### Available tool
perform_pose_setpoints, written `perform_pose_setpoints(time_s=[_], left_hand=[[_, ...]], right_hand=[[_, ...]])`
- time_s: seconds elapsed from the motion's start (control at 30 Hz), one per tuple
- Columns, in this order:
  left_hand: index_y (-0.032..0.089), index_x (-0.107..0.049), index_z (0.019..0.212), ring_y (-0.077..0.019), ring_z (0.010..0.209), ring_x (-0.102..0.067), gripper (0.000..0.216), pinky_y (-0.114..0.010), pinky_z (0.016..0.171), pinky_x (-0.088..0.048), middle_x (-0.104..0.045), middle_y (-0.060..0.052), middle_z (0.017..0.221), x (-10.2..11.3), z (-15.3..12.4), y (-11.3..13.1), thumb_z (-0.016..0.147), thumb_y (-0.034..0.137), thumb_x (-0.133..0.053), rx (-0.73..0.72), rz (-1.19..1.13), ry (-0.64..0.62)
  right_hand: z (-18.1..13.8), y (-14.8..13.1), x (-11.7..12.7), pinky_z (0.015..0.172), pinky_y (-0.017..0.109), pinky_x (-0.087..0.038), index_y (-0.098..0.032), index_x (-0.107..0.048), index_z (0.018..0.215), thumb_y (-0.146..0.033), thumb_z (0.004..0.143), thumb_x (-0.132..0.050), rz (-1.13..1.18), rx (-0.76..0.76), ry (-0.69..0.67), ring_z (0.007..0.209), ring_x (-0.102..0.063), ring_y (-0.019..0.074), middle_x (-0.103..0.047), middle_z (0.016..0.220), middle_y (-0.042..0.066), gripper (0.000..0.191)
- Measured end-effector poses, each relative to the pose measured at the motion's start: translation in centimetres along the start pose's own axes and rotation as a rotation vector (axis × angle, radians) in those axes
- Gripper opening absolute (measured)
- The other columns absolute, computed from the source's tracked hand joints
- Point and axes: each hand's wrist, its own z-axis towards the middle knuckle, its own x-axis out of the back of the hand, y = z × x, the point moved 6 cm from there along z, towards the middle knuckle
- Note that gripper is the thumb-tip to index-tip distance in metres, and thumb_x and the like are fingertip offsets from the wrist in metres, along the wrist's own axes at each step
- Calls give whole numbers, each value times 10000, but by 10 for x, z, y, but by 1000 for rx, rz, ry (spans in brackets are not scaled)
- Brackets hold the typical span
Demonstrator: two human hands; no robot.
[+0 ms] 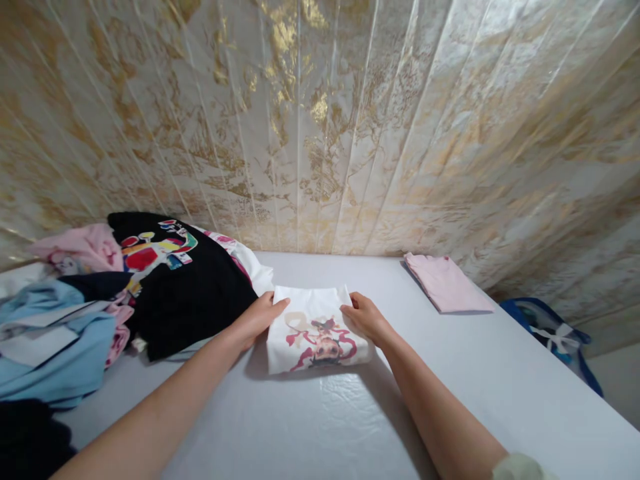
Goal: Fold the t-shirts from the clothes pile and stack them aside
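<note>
A white T-shirt [305, 303], folded into a compact rectangle, is in front of me at the middle of the table. Its printed picture, a figure with red ribbons, appears upside down from here. My left hand [260, 317] grips the left edge near the far corner, thumb on top and fingers hidden beneath. On the opposite side, my right hand [367, 319] pinches the right edge in the same way. The near edge of the shirt looks slightly raised, with a shadow under it.
Piled clothes cover the left side, among them a black shirt [190, 300] with a colourful print and a light blue garment [85, 353]. A folded pink garment [447, 283] lies at the table's [450, 373] back right. Beyond the right edge sits a blue-trimmed bag [590, 380]. Patterned curtains [320, 133] hang behind.
</note>
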Motion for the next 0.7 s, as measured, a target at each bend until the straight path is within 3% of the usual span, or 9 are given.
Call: perform_pose_setpoints(time_s=[0.2, 0.33, 0.5, 0.6, 0.7], left_hand=[[177, -443, 1329, -247, 1148, -597, 650, -370, 990, -458, -639, -117, 1239, 6, -1, 2, 719, 222, -661, -247, 176, 164], [184, -507, 1285, -215, 1201, -554, 502, -358, 1056, -396, -574, -80, 1335, 4, 8, 8, 786, 232, -527, -441, 348, 146], [151, -604, 1150, -212, 952, -655, 391, -333, 872, -506, -664, -94, 1170, 6, 23, -2, 802, 289, -491, -359, 443, 94], [149, -629, 1123, -204, 928, -643, 369, -318, 865, -496, -672, -94, 1126, 9, 24, 0, 796, 270, -508, -404, 525, 148], [166, -647, 1123, -191, 855, -623, 351, -312, 845, -488, -656, -71, 1004, 10, 18, 5, 811, 254, -513, -487, 700, 211]], right_hand=[[-4, -8, 4, 601, 232, -363, -202, -522, 863, -280, 810, -467, -271, 62, 115, 663, -530, 144, -584, 706, -14, 109], [-12, -22, 3, 653, 242, -380, -218, -508, 1057, -288, 892, -388, -396, 131, 125, 724, -585, 161, -623, 767, -4, 216], [-17, -29, 6, 691, 263, -399, -236, -345, 1382, -310, 910, -419, -645, 46, 158, 843, -629, 191, -671, 979, 46, 484], [-18, -34, 2, 751, 280, -418, -273, -325, 1423, -274, 917, -414, -764, 62, 144, 973, -617, 201, -621, 1191, 69, 514], [-21, -35, 0, 754, 284, -430, -303, -397, 1386, -257, 932, -387, -844, 80, 129, 975, -618, 203, -597, 1202, 64, 456]])
